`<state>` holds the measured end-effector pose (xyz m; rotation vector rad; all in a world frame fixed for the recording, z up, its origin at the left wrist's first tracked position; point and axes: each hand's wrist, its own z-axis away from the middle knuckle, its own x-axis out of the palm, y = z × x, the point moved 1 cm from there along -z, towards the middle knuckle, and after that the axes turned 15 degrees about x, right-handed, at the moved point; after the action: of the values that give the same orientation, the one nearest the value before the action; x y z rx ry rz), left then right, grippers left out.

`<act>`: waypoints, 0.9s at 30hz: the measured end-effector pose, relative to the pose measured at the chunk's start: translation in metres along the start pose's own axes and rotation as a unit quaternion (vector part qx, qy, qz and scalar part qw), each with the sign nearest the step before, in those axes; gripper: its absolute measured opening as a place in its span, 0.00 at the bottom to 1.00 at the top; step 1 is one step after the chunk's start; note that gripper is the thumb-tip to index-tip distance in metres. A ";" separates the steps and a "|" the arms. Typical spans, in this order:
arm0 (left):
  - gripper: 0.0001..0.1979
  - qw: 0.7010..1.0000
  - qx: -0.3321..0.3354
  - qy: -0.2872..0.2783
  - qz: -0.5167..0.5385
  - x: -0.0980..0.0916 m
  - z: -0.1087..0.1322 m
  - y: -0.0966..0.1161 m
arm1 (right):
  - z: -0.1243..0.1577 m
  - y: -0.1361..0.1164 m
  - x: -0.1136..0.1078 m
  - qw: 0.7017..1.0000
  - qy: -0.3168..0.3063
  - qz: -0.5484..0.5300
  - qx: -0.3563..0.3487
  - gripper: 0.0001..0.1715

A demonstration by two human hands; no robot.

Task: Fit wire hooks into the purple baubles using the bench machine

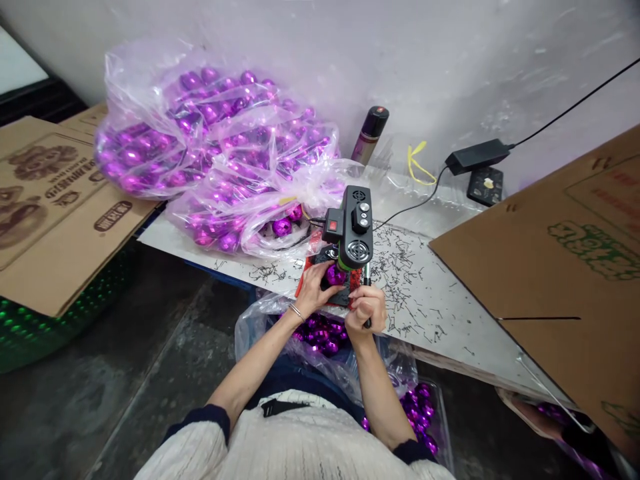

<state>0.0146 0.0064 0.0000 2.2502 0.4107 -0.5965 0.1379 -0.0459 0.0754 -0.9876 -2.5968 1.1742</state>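
My left hand (316,288) is closed around a shiny purple ball (335,273), which sits under the head of a small black bench machine (358,227). The machine has a red switch, round vents and a red and black base. My right hand (367,312) wraps round the black-gripped lever (367,287) at the machine's right side. Below both hands, an open plastic bag of purple balls (323,333) lies at my lap. The underside of the ball and its contact with the machine are partly hidden by my fingers.
Clear bags of purple balls (215,133) fill the table's back left. Small dark wire bits (400,273) litter the white tabletop (465,327). A spray can (370,135), a power adapter (477,157) and a yellow tie (419,165) stand behind. Cardboard boxes (65,200) flank both sides.
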 end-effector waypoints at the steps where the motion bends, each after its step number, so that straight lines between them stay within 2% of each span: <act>1: 0.29 1.000 0.001 0.002 0.001 0.000 0.000 0.000 | 0.001 0.001 0.001 1.000 0.003 0.003 0.003 0.20; 12: 0.31 1.000 0.008 -0.002 0.009 0.001 0.000 -0.004 | 0.008 0.010 0.012 0.999 0.031 -0.036 0.024 0.22; 22: 0.29 1.000 0.003 -0.012 0.010 -0.001 -0.003 -0.005 | 0.006 0.014 0.014 0.999 0.024 -0.037 -0.016 0.22; 25: 0.29 1.000 -0.004 -0.012 0.011 0.000 -0.004 -0.004 | 0.001 0.010 0.015 0.998 0.030 -0.032 -0.039 0.23; 27: 0.30 1.000 -0.012 -0.011 0.010 0.001 -0.007 -0.004 | -0.008 0.000 0.014 0.998 0.046 -0.041 -0.029 0.22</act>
<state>0.0158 0.0146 0.0011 2.2213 0.3814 -0.6020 0.1303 -0.0326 0.0787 -0.9143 -2.5870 1.0147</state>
